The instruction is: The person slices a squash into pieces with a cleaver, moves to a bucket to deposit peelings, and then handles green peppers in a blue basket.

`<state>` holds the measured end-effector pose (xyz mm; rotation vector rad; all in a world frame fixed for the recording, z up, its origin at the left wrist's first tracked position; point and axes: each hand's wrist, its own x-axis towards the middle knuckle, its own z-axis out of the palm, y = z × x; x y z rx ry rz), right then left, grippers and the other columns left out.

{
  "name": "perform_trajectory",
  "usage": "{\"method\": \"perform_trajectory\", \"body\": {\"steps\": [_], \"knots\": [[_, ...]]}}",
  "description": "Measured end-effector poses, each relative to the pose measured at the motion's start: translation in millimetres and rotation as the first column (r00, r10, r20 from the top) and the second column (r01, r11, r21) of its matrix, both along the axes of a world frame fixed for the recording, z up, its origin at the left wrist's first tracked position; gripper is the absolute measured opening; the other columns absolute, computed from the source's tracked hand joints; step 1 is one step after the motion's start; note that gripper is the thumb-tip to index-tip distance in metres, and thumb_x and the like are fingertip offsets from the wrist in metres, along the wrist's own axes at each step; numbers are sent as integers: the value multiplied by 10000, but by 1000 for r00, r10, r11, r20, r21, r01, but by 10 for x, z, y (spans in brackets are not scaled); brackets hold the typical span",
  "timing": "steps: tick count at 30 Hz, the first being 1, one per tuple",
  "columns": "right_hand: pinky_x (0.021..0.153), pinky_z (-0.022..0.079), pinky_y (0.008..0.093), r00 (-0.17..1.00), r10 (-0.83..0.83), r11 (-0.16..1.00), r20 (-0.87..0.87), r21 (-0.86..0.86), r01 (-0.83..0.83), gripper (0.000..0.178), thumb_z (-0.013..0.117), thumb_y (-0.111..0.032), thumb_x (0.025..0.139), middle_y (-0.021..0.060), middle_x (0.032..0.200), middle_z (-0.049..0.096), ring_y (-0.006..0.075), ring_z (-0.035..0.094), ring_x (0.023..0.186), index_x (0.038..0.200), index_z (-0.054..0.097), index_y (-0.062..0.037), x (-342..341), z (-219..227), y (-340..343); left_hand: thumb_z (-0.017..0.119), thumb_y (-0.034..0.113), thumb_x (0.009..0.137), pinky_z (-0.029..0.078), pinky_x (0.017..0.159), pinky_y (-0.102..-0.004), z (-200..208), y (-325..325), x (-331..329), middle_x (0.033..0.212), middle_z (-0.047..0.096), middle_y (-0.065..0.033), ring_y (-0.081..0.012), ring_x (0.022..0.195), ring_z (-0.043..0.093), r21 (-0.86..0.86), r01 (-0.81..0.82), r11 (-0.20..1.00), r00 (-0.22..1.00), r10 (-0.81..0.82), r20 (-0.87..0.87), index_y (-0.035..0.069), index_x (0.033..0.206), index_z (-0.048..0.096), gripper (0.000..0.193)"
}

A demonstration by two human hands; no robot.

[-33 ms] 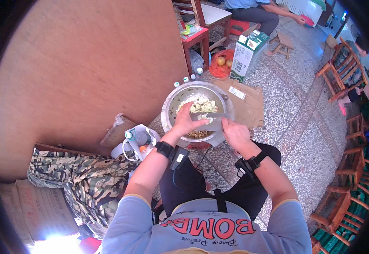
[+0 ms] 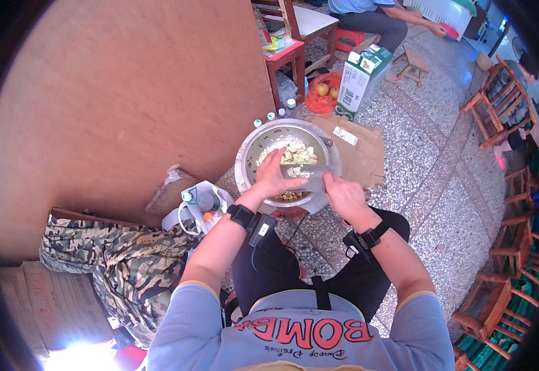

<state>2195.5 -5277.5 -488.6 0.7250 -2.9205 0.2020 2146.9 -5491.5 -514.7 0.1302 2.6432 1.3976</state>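
A wide metal basin (image 2: 242, 164) stands before my knees, with pale chopped pieces (image 2: 298, 151) heaped in it and browner bits along its near side. My right hand (image 2: 345, 196) grips a cleaver (image 2: 316, 181) at its handle. The broad blade lies flat over the near part of the basin and carries several pale pieces. At the blade's left end is my left hand (image 2: 271, 179), its thumb stretched along the blade and its fingers spread over the basin. Part of the basin's contents is hidden beneath the blade and the left hand.
Flattened cardboard (image 2: 368, 154) lies right of the basin; small bottles (image 2: 291, 105) stand behind it. A tall carton (image 2: 359, 83) and a red bag of round fruit (image 2: 323, 90) are farther back. A white bag (image 2: 186, 224) sits at left. A person (image 2: 374, 21) sits at the far right.
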Motion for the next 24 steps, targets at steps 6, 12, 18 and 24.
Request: {"method": "perform_trajectory", "body": {"steps": [6, 12, 18, 24], "knots": [[535, 482, 304, 989, 100, 994, -111, 49, -95, 287, 493, -87, 708, 69, 738, 559, 209, 595, 648, 984, 497, -8, 83, 228, 145, 690, 629, 495, 216, 1020, -394, 92, 120, -89, 1338, 233, -227, -342, 1252, 226, -336, 197, 921, 980, -187, 63, 72, 1331, 229, 1106], [548, 483, 290, 981, 161, 983, -108, 104, -150, 282, 490, -73, 703, 62, 733, 556, 195, 590, 657, 979, 498, -16, 130, 308, 252, 640, 652, 541, 236, 1012, -386, 85, 28, -335, 1342, 247, -206, -315, 1252, 247, -353, 103, 930, 987, -51, 154, 50, 1329, 225, 1075], [553, 485, 292, 981, 174, 980, -88, 114, -164, 278, 489, -78, 700, 62, 730, 555, 193, 590, 669, 971, 491, -18, 94, 296, 163, 648, 657, 522, 263, 1004, -376, 266, 144, -207, 1323, 283, -208, -324, 1234, 278, -331, 320, 888, 947, -308, 91, 18, 1308, 260, 1084], [561, 484, 304, 963, 238, 968, -124, 115, -224, 237, 481, -80, 707, 61, 737, 558, 201, 592, 693, 938, 482, -28, 56, 345, 38, 660, 607, 573, 269, 997, -386, 194, -45, -358, 1304, 291, -252, -351, 1219, 292, -324, 153, 934, 986, -125, 107, -3, 1295, 273, 1022]]}}
